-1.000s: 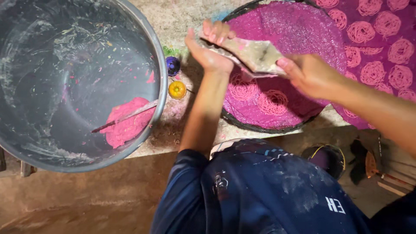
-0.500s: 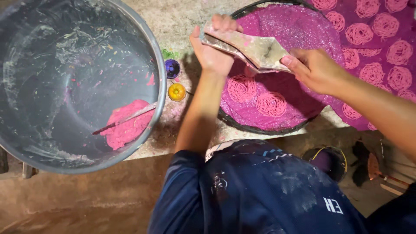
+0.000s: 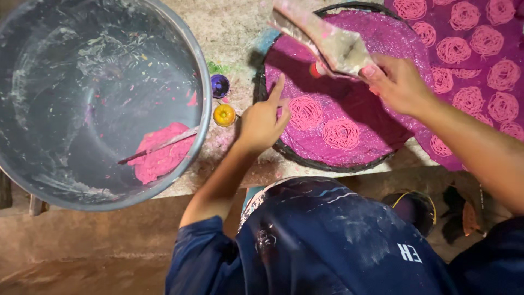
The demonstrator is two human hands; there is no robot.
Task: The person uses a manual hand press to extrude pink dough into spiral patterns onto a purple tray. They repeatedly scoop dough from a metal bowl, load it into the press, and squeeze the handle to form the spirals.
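Rough stone countertop carries a round tray [image 3: 261,87] of pink spirals [image 3: 341,134], where the right hand [image 3: 401,82] clamps a dough press [image 3: 333,43] at 12 o'clock and the open left hand [image 3: 262,123], at 9 o'clock, could smudge them.

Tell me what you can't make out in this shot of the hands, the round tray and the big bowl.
Head view only:
- The press tool in the right hand: its far end is cut off by the top edge.
- The round tray: part lies under both hands.
- The stick in the bowl: its tip is buried in pink dough.
- The left hand: whether it touches the tray is unclear.
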